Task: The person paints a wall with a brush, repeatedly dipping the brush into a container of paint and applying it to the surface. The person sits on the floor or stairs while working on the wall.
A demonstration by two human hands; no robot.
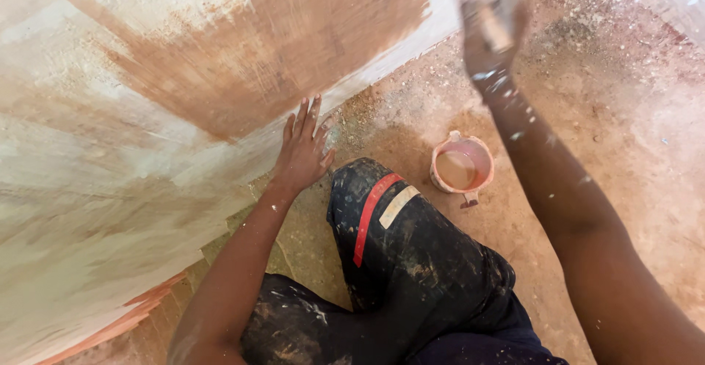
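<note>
From the head camera, the left hand [302, 148] lies flat, fingers spread, on the pale plastered wall [110, 152] below its brown wet patch [294, 42]. The right hand [490, 31], blurred, is raised near that patch; its grip cannot be told. A pink plastic bucket of brown liquid [461, 164] stands on the dirt floor [624, 115], nearer the right arm.

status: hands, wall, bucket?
Left hand flat on wall, holding nothing. Right hand raised at wall, blurred, grip unclear. Bucket of brown liquid on floor beside knee.
</note>
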